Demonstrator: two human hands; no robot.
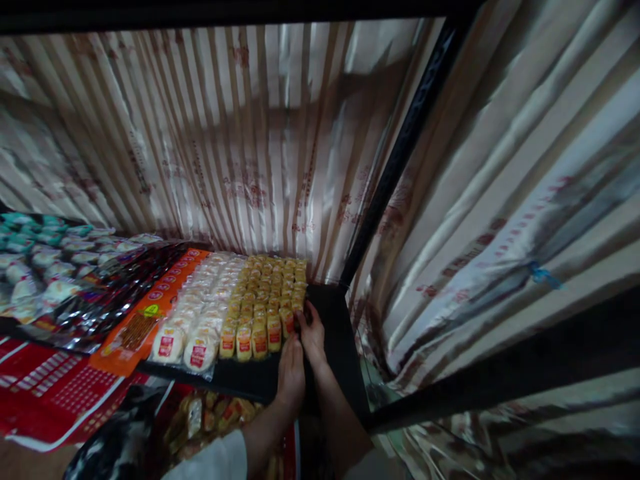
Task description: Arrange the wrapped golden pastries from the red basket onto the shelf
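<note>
Rows of small yellow-wrapped snack packets (259,337) with orange labels stand on a black shelf (240,375), packed close together. At their front right corner is my right hand (313,335), fingers bent around an end packet, which they mostly hide. My left hand (291,375) is just in front of the same corner, its fingers stretched out and held side by side. Left of the yellow rows lie clear-wrapped round white crackers (200,347) with red labels, in two columns.
An orange snack bag (131,333), dark shiny packets (107,310) and green-and-white packets (43,257) continue leftward. A black upright post (400,147) stands at right. Striped plastic sheeting (250,133) hangs behind. Below the shelf are a box of wrapped snacks (230,413) and red printed packaging (65,383).
</note>
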